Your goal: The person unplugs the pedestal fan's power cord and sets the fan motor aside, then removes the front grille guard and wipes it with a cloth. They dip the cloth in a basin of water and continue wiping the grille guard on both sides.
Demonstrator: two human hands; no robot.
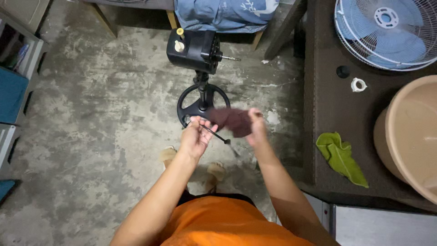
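The person stands over the grey floor and holds both hands up in front of the body. The left hand [195,136] pinches one end of a thin black tool [216,135], a slim rod with a small head at its far end; I cannot tell what kind of head it is. The thumb and the first fingers [201,122] are pressed together on the rod, the other fingers curled in.

The long axis of the rod runs from these fingers down and to the right, so its free tip points toward the right hand [257,130]. That hand grips a dark maroon cloth [233,120], which hangs bunched between the two hands. Its fingers are closed on the right edge of the cloth; how exactly they pinch it is hidden by the fabric.

So the cloth lies just to the right of the left fingers and a little above the rod, and the tip of the rod ends just under the lower edge of the cloth, near the right wrist. Whether tip and cloth touch I cannot say.

Beyond the fingers, lower on the floor, stands a black fan stand [200,68] with its motor head and bare shaft, well apart from both hands.
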